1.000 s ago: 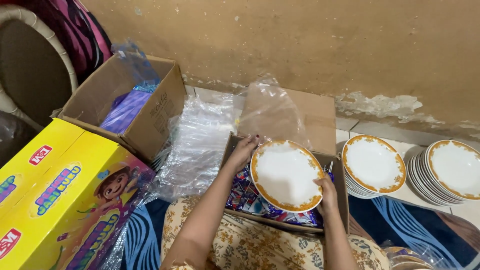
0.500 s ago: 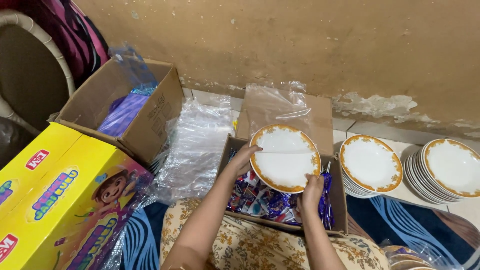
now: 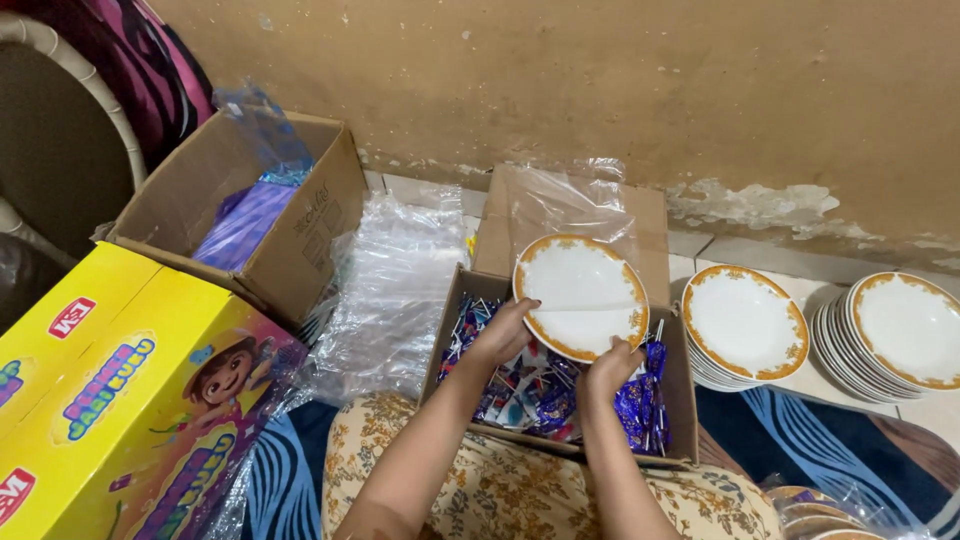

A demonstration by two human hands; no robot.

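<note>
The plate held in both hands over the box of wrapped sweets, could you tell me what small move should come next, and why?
Probably carry the plate right onto the nearer stack of plates. The left hand and right hand grip its near edge, it matches those plates, and the stack sits just beside the box.

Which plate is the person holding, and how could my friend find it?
Start at the open cardboard box of blue wrappers in front of the person's knees. Above it, the left hand and right hand hold a round white plate with an orange rim. Unlike the stacked plates on the floor, it is lifted and tilted.
</note>
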